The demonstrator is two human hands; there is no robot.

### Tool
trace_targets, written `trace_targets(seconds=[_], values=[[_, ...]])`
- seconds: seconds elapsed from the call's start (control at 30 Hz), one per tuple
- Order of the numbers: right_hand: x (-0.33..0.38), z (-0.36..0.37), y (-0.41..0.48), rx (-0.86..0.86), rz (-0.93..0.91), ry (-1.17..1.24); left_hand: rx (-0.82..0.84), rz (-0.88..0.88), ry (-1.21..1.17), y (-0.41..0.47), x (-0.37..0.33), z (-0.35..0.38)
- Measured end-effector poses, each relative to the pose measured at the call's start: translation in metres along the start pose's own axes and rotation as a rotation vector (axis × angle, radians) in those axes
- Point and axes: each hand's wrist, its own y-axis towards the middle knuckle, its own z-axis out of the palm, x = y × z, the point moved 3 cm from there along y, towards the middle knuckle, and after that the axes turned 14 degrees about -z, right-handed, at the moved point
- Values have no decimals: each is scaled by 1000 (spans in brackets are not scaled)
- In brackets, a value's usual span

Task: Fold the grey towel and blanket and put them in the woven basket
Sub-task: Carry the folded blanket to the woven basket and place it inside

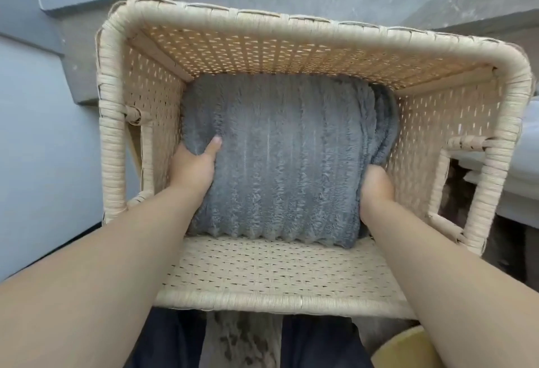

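A folded grey ribbed blanket [280,160] lies inside the woven basket [291,303], filling most of its bottom. My left hand [194,168] grips the bundle's left side, thumb on top and fingers tucked underneath. My right hand [377,186] grips its right side, fingers hidden beneath the fabric. A smoother grey fold [385,122] bulges at the bundle's far right; I cannot tell whether it is the towel. Both forearms reach down over the basket's near rim.
The basket stands on a grey floor next to a pale blue-grey wall or step [43,134] on the left. White bedding [519,178] lies to the right. My dark trouser legs [320,344] and a yellowish object [408,350] are below the basket.
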Motion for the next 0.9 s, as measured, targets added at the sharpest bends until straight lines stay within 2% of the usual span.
trace_targets(seconds=[0.07, 0.13, 0.2, 0.3, 0.4, 0.47, 0.53, 0.7, 0.9], values=[[9, -6, -14, -128, -43, -137, -102, 27, 150, -15, -7, -1], [29, -15, -35, -263, -133, -237, -225, 141, 251, -44, -20, -3], [59, -20, -61, -339, -420, -341, -276, 354, 350, -76, -36, -4], [88, -9, -95, -258, -933, -577, -253, 646, 612, -102, -48, 5], [90, 16, -101, -56, -1214, -869, -200, 665, 809, -91, -39, 17], [79, 27, -83, 69, -1293, -1023, -211, 621, 922, -71, -24, 22], [65, 32, -58, 109, -1319, -1101, -240, 624, 994, -52, -11, 25], [35, 48, -26, -28, -1382, -1064, -285, 673, 993, -21, 0, 42], [17, 65, 3, -81, -1421, -993, -293, 762, 914, 9, 7, 57]])
